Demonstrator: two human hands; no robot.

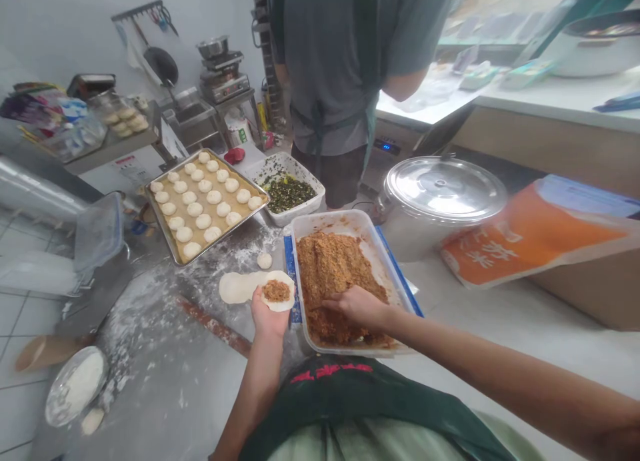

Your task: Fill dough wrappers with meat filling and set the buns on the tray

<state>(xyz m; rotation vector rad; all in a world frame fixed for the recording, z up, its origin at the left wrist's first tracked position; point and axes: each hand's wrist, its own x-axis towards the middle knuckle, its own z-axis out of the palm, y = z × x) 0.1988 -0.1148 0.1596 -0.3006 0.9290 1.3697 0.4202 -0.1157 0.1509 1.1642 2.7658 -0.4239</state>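
Note:
My left hand (267, 314) cups a flat round dough wrapper (279, 292) with a small mound of brown filling on it, held just left of the filling tub. My right hand (356, 305) reaches into the clear plastic tub (380, 238) of brown minced filling (330, 264), fingers closed and pinching into the mix. A second rolled-out wrapper (237, 287) and a small dough ball (265, 260) lie on the floured counter beside my left hand.
A metal tray (173, 241) with several filled buns sits at the back left, a white tub of chopped greens (290, 193) behind it. A wooden rolling pin (215, 326), a flour bowl (75, 386), a lidded steel pot (445, 188) and an orange bag (525, 234) surround me. Another person (345, 81) stands opposite.

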